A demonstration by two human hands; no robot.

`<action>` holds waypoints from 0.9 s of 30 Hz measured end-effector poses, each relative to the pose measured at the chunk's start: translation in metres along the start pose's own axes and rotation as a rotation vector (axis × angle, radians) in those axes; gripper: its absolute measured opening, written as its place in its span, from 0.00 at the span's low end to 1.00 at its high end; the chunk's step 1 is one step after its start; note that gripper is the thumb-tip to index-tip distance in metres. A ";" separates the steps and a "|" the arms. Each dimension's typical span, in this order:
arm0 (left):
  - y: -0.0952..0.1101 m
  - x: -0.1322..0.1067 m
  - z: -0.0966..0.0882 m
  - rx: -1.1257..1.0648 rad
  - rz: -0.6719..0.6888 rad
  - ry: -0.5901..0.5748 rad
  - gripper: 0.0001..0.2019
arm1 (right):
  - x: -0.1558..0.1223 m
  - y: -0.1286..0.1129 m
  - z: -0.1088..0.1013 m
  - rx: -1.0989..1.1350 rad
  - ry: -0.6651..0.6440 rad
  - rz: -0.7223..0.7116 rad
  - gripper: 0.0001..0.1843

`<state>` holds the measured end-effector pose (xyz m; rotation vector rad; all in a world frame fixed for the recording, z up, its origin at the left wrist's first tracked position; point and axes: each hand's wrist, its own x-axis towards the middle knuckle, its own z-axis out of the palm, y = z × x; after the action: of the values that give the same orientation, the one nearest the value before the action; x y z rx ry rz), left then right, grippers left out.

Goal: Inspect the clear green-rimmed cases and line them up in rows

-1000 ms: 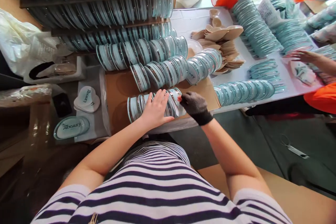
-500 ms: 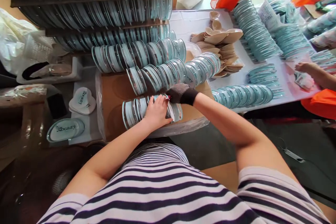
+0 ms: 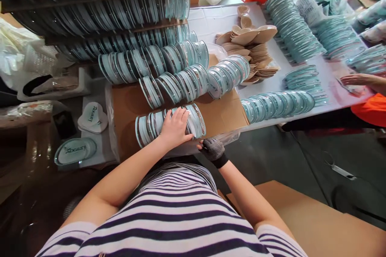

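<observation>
My bare left hand [image 3: 175,127] lies over the front row of round clear packs [image 3: 150,126] with pale blue cards inside. Its fingers are spread across the tops, and the thumb points along the near side. My right hand [image 3: 212,148] wears a dark patterned glove with bare fingertips. It is at the plastic-lined front edge of the cardboard box [image 3: 226,114], just below the row's right end. Its fingers are curled; what they hold, if anything, is hidden. Behind the front row stand further rows of the same packs [image 3: 177,88], tilted on edge.
Shelves of packs [image 3: 114,12] rise at the back left. Brown shell-shaped pieces [image 3: 253,44] and stacked pale blue packs [image 3: 292,28] occupy the white table. Beauty-labelled cases [image 3: 75,150] lie at the left. Another person's hand [image 3: 357,80] is at the far right.
My right hand has moved from the far side of the front row down to the box's front edge. The left hand stays on the row, and the whole view has shifted slightly.
</observation>
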<state>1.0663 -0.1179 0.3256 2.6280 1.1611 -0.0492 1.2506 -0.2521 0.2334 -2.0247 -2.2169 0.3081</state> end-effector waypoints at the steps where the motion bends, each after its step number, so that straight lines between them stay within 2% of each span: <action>1: 0.000 0.000 0.000 0.003 0.009 0.006 0.43 | 0.001 0.000 -0.002 0.042 0.061 0.034 0.14; 4: -0.001 -0.001 0.000 0.010 0.028 0.017 0.43 | 0.017 -0.004 -0.010 0.289 0.272 0.147 0.27; 6: -0.002 -0.001 0.001 0.006 0.032 0.022 0.43 | 0.034 -0.005 -0.014 0.428 0.286 0.212 0.36; 9: -0.004 -0.003 0.003 -0.036 0.050 0.054 0.45 | 0.051 0.005 -0.028 0.432 0.219 0.398 0.33; 10: -0.006 -0.004 0.004 -0.073 0.058 0.082 0.47 | 0.053 0.011 -0.037 0.439 0.242 0.467 0.31; 12: -0.009 -0.008 0.003 -0.218 0.060 0.165 0.51 | 0.051 0.023 -0.063 0.515 0.368 0.535 0.27; 14: -0.012 -0.013 -0.001 -0.494 0.032 0.236 0.55 | 0.046 0.027 -0.097 0.638 0.513 0.458 0.25; 16: -0.014 -0.020 -0.009 -0.870 0.026 0.223 0.55 | 0.044 0.017 -0.131 0.704 0.564 0.278 0.24; 18: -0.015 -0.027 -0.020 -1.210 0.029 0.169 0.54 | 0.044 -0.006 -0.159 0.665 0.508 0.126 0.23; 20: -0.016 -0.033 -0.031 -1.415 -0.021 0.205 0.54 | 0.046 -0.033 -0.177 0.556 0.485 0.130 0.21; 21: -0.017 -0.035 -0.036 -1.483 -0.069 0.285 0.54 | 0.047 -0.046 -0.183 0.516 0.495 0.170 0.19; 23: -0.019 -0.038 -0.043 -1.617 -0.141 0.523 0.51 | 0.046 -0.068 -0.188 0.537 0.500 0.218 0.16; 25: -0.023 -0.041 -0.047 -1.753 -0.142 0.711 0.46 | 0.044 -0.082 -0.188 0.751 0.391 0.167 0.16; 26: -0.025 -0.041 -0.049 -1.810 -0.131 0.752 0.45 | 0.043 -0.088 -0.187 0.915 0.286 0.119 0.18; 27: -0.027 -0.042 -0.050 -1.853 -0.114 0.742 0.44 | 0.042 -0.092 -0.186 1.092 0.166 0.072 0.22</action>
<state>1.0142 -0.1186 0.3732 0.8436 0.7142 1.3153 1.1998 -0.2056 0.4336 -1.4089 -1.3408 1.0270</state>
